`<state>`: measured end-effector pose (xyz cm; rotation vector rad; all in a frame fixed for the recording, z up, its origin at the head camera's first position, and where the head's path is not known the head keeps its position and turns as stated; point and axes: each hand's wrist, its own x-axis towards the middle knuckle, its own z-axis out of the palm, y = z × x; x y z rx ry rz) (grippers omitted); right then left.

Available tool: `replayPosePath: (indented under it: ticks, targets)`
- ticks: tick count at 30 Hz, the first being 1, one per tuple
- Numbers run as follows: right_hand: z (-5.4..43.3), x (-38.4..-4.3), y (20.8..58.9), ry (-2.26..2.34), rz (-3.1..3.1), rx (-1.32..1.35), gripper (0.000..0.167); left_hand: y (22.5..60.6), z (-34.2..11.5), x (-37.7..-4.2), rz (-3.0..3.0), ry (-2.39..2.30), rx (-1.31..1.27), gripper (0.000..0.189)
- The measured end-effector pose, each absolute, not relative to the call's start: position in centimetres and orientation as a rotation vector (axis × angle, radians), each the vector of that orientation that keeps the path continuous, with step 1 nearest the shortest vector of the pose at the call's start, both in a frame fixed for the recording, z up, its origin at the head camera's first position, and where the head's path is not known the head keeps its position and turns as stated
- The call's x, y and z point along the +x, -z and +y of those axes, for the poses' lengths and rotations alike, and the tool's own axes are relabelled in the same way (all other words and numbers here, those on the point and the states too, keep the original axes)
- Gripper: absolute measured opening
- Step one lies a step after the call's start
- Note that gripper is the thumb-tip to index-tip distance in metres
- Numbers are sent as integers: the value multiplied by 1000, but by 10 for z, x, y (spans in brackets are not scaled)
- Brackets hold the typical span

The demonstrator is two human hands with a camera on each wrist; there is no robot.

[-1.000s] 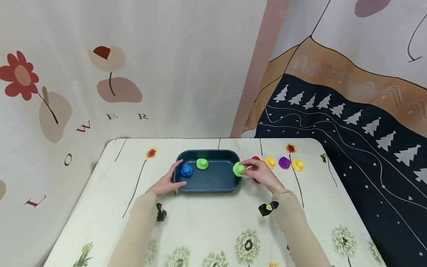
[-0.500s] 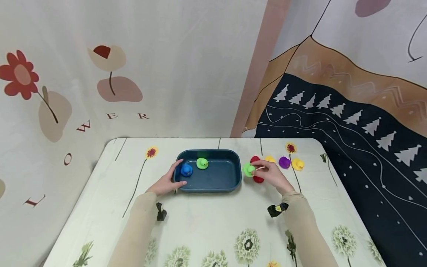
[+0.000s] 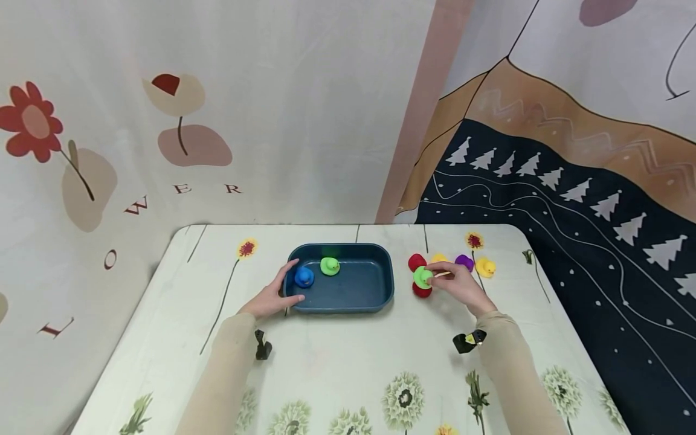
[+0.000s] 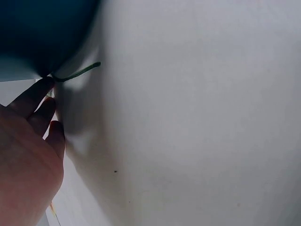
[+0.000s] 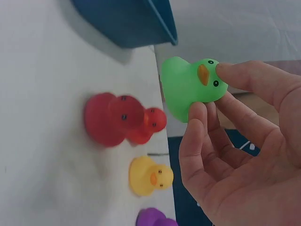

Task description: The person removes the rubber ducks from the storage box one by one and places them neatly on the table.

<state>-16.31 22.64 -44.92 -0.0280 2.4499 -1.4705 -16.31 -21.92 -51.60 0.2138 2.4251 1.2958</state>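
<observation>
My right hand (image 3: 459, 286) pinches a light-green rubber duck (image 5: 193, 84) between thumb and fingertips, held up off the table in the right wrist view. In the head view this duck overlaps two red rubber ducks (image 3: 417, 261) standing right of the blue tray (image 3: 348, 310). My left hand (image 3: 273, 294) holds the tray's left end, thumb and index finger at its rim. The other fingers (image 4: 40, 110) lie along the outer wall in the left wrist view. Inside the tray sit a blue duck (image 3: 304, 277) at the left and another green duck (image 3: 329, 266) near the back.
Behind my right hand stand a yellow duck (image 5: 148, 176), a purple duck (image 3: 464, 263) and a second yellow duck (image 3: 486, 267) farther right. The flower-print cloth (image 3: 348, 356) covers the table. Printed curtains (image 3: 304, 121) hang behind its back edge.
My right hand has carried the green duck from the tray's right rim rightward, over by the red ducks. The left hand and the tray have stayed in place.
</observation>
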Motion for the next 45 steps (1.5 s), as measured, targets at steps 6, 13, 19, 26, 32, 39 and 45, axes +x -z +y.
replayPosePath:
  ticks: [6, 13, 19, 26, 32, 39, 45]
  targets:
    - [239, -162, 452, 1431, 2488, -53, 35, 514, -219, -161, 2424, -1312, 224, 87]
    - [254, -162, 455, 1390, 2513, -50, 36, 513, -219, -162, 2419, -1305, 218, 87]
    - [262, -163, 458, 1392, 2510, -42, 38, 514, -220, -164, 2419, -1295, 214, 87]
    - [267, -163, 460, 1354, 2537, -71, 37, 516, -220, -165, 2416, -1307, 207, 87]
    - [270, -163, 465, 1339, 2531, -62, 38, 517, -221, -164, 2414, -1316, 221, 88]
    - [275, -164, 475, 1333, 2516, -18, 39, 518, -221, -164, 2409, -1327, 230, 89]
    - [278, -163, 483, 1338, 2512, 4, 38, 517, -221, -163, 2415, -1330, 235, 87]
